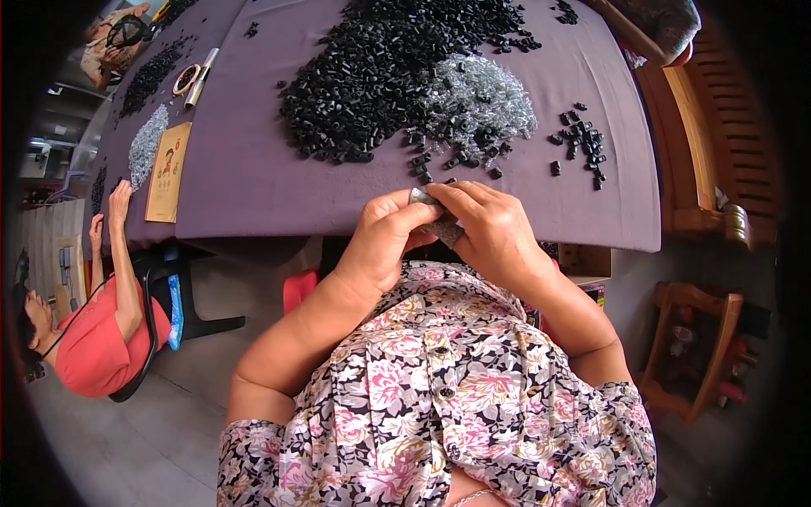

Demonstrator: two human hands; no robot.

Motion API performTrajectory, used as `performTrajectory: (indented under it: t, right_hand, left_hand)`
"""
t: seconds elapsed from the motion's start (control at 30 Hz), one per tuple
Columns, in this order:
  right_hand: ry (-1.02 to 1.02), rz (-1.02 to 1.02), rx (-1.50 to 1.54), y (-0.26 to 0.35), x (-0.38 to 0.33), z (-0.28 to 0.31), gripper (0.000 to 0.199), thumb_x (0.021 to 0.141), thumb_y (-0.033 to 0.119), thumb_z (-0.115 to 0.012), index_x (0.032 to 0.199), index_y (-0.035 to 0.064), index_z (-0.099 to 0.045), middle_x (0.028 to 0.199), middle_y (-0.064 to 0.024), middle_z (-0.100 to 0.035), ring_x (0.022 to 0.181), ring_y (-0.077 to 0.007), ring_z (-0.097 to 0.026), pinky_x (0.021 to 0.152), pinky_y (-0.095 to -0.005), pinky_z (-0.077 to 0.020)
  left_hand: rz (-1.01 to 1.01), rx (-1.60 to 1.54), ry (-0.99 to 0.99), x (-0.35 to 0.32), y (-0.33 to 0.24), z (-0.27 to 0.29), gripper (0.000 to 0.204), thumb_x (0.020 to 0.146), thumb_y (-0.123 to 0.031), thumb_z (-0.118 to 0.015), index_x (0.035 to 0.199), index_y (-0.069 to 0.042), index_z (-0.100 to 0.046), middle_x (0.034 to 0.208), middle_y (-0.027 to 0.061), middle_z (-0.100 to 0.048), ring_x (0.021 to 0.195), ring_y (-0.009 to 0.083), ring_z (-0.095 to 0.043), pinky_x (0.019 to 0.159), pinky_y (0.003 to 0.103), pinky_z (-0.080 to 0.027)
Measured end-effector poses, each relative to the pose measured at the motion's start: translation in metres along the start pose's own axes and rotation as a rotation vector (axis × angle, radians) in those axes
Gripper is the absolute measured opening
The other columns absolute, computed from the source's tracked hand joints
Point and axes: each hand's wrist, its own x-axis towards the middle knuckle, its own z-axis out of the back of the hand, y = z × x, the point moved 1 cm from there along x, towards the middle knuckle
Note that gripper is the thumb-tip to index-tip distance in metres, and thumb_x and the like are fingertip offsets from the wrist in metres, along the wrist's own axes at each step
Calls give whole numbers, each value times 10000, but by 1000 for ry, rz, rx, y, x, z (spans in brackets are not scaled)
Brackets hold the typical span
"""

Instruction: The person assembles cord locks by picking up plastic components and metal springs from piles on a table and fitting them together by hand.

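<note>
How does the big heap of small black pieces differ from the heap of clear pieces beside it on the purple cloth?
The heap of small black pieces is opaque, matte and much larger, spreading toward the table's far edge. The heap of clear pieces is translucent, glinting and smaller, lying to the right of the black heap and nearer the hands. Both are loose piles on the purple tablecloth, touching where they meet.

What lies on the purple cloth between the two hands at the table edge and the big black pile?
In the head view, a few loose black pieces lie scattered there, between the hands and the black pile; otherwise bare purple cloth.
</note>
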Motion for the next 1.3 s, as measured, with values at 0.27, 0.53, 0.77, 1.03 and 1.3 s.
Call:
performTrajectory:
  t: [0.27, 0.53, 0.77, 1.03, 1.3]
  right_hand:
    - [37, 4, 37, 1, -2, -1, 472, 659, -25, -691, 1127, -23, -634, 970, -183, -662, 862, -383, -657, 738, -427, -541]
    - [66, -30, 69, -4, -12, -2, 459, 657, -1, -659, 1115, -9, -636, 959, -172, -660, 851, -381, -656, 736, -436, -541]
    - [89, -42, 172, -6, -26, -8, 464, 651, -24, -668, 1115, -18, -642, 949, -185, -673, 855, -392, -662, 739, -427, -547]
    - [54, -200, 379, -18, -38, 19, 378, 740, -69, -689, 1111, 3, -679, 948, -126, -701, 842, -208, -678, 720, -307, -531]
    - [-343, -510, 13, -109, -63, 65, 453, 791, -102, -666, 1203, 85, -685, 964, 0, -668, 705, -77, -507, 649, -234, -462]
  left_hand:
    - [122, -13, -58, -3, 11, -5, 242, 961, -244, -510, 921, -96, -698, 888, 8, -690, 807, 111, -647, 751, 287, -517]
    - [73, 28, 114, -6, 26, -3, 264, 1018, -211, -447, 1065, -30, -633, 976, 50, -659, 914, 147, -637, 843, 356, -538]
    - [254, 43, 201, -25, 15, -4, 204, 986, -119, -579, 1147, 2, -608, 1024, 44, -669, 878, 98, -635, 792, 248, -522]
    - [76, 298, 362, -10, 14, -23, 233, 977, -108, -606, 1160, 36, -599, 992, 18, -652, 867, 67, -596, 803, 259, -514]
    - [-476, 1167, 64, 8, -1, -10, 291, 904, -97, -679, 1182, -20, -643, 931, 56, -669, 767, 111, -613, 700, 254, -507]
